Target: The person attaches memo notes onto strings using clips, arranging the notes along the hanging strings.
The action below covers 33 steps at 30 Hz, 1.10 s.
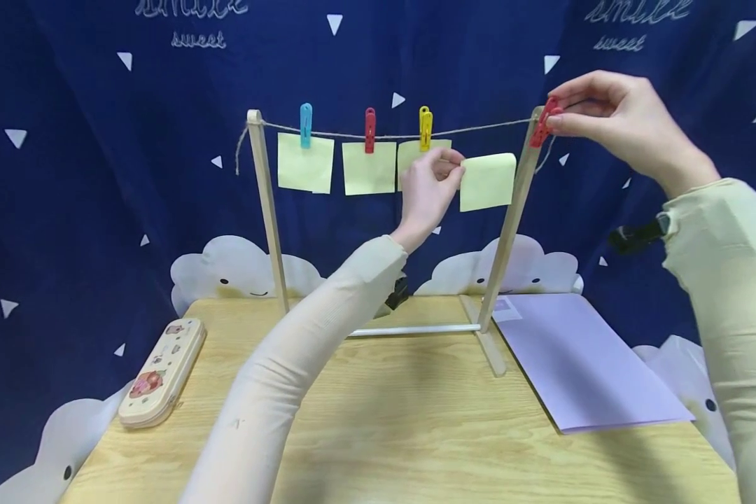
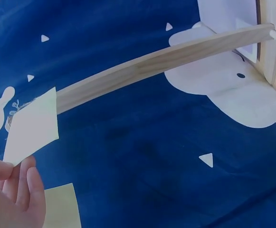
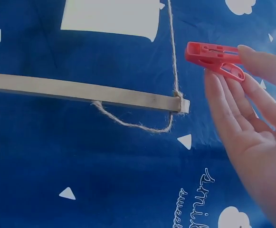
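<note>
My left hand (image 1: 430,183) pinches a pale yellow sticky note (image 1: 488,183) by its left edge, just below the string (image 1: 479,129). In the left wrist view, thumb and fingers hold the corner of that note (image 2: 35,126). My right hand (image 1: 630,126) pinches a red clothespin (image 1: 544,122) by its handles near the top of the right post; the right wrist view shows the clothespin (image 3: 214,57) apart from the string. Three more notes hang from the string under a blue clothespin (image 1: 305,126), a red clothespin (image 1: 369,131) and a yellow clothespin (image 1: 425,129). My left hand partly hides the third note.
The string runs between a left wooden post (image 1: 267,210) and a right wooden post (image 1: 510,231), joined low by a white rod (image 1: 416,330). A pencil case (image 1: 162,371) lies on the table (image 1: 378,427) at left, a purple folder (image 1: 586,364) at right. Behind hangs a blue curtain (image 1: 101,210).
</note>
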Motion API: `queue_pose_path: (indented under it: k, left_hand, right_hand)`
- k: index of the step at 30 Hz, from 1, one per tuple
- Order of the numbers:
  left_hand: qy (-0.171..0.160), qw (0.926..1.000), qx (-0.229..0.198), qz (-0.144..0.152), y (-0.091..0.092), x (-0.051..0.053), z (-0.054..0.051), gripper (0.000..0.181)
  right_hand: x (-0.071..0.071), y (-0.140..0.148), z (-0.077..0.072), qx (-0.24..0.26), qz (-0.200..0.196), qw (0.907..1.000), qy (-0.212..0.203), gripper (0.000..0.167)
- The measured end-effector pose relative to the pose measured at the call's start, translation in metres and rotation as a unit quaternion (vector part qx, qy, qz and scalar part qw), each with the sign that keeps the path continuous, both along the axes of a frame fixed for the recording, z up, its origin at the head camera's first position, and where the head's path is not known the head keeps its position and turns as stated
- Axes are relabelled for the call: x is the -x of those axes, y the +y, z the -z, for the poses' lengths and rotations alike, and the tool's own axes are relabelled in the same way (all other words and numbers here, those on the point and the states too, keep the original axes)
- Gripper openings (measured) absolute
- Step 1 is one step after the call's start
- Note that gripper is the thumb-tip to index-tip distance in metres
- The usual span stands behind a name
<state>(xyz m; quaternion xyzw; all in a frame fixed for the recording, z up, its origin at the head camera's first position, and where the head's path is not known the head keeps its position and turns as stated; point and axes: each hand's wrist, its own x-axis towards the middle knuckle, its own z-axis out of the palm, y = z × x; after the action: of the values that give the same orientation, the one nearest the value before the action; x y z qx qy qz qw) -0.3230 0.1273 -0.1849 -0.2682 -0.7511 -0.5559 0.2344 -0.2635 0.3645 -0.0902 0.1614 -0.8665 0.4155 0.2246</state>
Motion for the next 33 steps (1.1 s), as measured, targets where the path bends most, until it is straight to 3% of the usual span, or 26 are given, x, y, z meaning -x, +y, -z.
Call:
queue_pose_path:
  k: [4, 10, 15, 33]
  left_hand:
    - [0.002, 1.0000, -0.005, -0.008, 0.004, 0.004, -0.003, 0.013]
    - [0.001, 0.9995, -0.004, -0.031, 0.007, 0.006, -0.007, 0.014]
    - [-0.003, 0.9994, -0.011, -0.033, 0.012, 0.006, -0.008, 0.015]
    - [0.007, 0.9989, -0.023, -0.039, 0.012, 0.009, -0.008, 0.014]
  right_hand:
    - [0.007, -0.002, -0.007, -0.010, 0.003, 0.9999, -0.005, 0.037]
    - [0.021, -0.012, -0.014, -0.019, -0.025, 0.9995, 0.001, 0.036]
    - [0.029, -0.019, -0.021, -0.020, -0.041, 0.9989, 0.014, 0.036]
    - [0.050, -0.033, -0.028, -0.053, -0.020, 0.9982, 0.019, 0.031]
